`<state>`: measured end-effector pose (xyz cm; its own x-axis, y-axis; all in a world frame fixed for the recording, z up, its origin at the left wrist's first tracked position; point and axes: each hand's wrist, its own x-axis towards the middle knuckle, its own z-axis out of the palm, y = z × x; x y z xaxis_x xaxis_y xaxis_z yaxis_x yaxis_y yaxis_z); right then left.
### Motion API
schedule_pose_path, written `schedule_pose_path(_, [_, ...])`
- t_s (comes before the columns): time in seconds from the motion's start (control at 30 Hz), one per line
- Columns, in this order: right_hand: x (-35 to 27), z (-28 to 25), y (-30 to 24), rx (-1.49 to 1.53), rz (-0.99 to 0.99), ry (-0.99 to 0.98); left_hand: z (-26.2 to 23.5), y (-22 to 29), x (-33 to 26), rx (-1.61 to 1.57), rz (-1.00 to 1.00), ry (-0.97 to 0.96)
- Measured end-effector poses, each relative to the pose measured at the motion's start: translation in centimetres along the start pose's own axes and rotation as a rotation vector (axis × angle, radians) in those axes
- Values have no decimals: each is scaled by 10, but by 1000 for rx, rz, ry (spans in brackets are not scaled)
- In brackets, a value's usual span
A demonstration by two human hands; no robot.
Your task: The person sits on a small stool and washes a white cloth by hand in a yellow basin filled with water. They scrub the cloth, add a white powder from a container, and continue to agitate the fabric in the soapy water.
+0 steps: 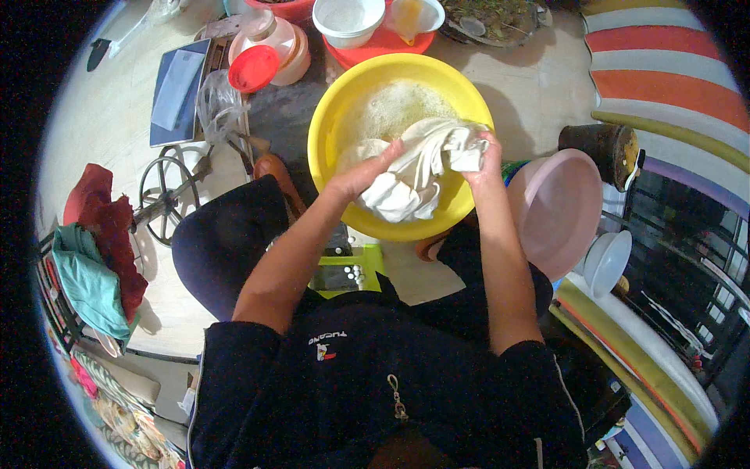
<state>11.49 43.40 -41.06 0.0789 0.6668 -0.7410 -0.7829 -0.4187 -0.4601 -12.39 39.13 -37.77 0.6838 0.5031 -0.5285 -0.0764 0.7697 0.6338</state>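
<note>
A wet white cloth [414, 168] is bunched between my two hands over a large yellow basin [322, 129]. Foamy, soapy water [394, 105] fills the far part of the basin. My left hand [369, 170] grips the cloth on its left side, with the thumb along the top. On the right, my right hand [486, 160] is closed round a folded end of the cloth near the basin's right rim. The lower bulk of the cloth hangs toward the near side of the basin. Some of my fingers are hidden behind the cloth.
A pink tub [558, 211] leans to the right, beside a pale bowl [608, 264] and a dark pot [598, 152]. Beyond the basin sit a white bowl [349, 23] and a red lid [254, 69]. A green stool [373, 256] lies between my legs. Cloths [90, 273] hang at left.
</note>
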Motion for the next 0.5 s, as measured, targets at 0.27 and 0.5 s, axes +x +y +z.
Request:
schedule_pose_path(0.27, [-27, 28, 17, -1343, -673, -56, 9, -20, 16, 994, -184, 385])
schedule_pose_path(0.5, [-55, 35, 114, -1878, -869, -151, -24, -115, 60, 1171, 205, 533])
